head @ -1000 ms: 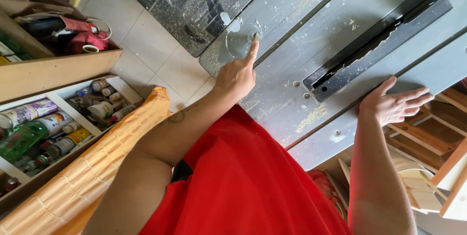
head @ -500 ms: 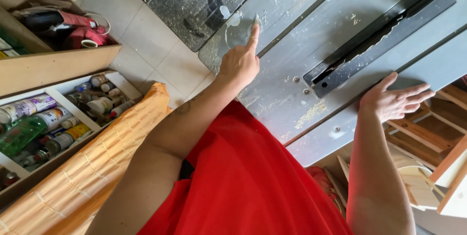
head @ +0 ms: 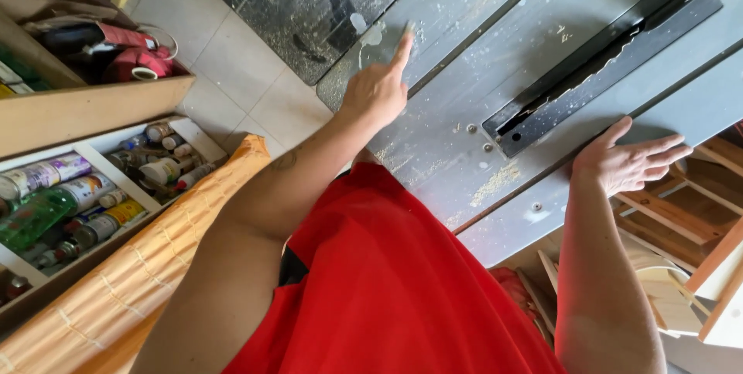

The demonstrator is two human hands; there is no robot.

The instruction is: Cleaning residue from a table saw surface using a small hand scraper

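- Left hand (head: pixel 377 89) on the grey saw table (head: pixel 464 72), index finger out and pressing a pale smear (head: pixel 371 36) near the far edge; other fingers curled in, holding nothing.
- Right hand (head: pixel 628 161) flat on the table's near edge, fingers spread apart, holding nothing.
- The black slot plate (head: pixel 604 56) sits between the two hands, with sawdust (head: pixel 495 182) along it and loose on the top.
- Risk: I can't tell if a blade stands in the slot or if the saw is powered. If it is live, either hand sliding toward the slot could get cut.
- Risk: dust on the top makes palms slip; the right hand sits closest to the slot's near end.
- Risk: the red shirt (head: pixel 387 289) hangs against the table edge, and loose cloth could snag.
- Risk: the person is leaning over with weight on both hands, so a slip tips the body forward onto the table.
- Wooden shelf (head: pixel 93 180), lower left: cans and small bottles lying on their sides, with white, yellow and multicolour labels, plus one green plastic bottle (head: pixel 35 215). Print is too small to read.
- Orange ribbed roll (head: pixel 147 265) lies diagonally beside the shelf.
- Red and dark bundle (head: pixel 116 53) in the upper-left box.
- Light wood frames (head: pixel 681 211) stacked under the table, right side.
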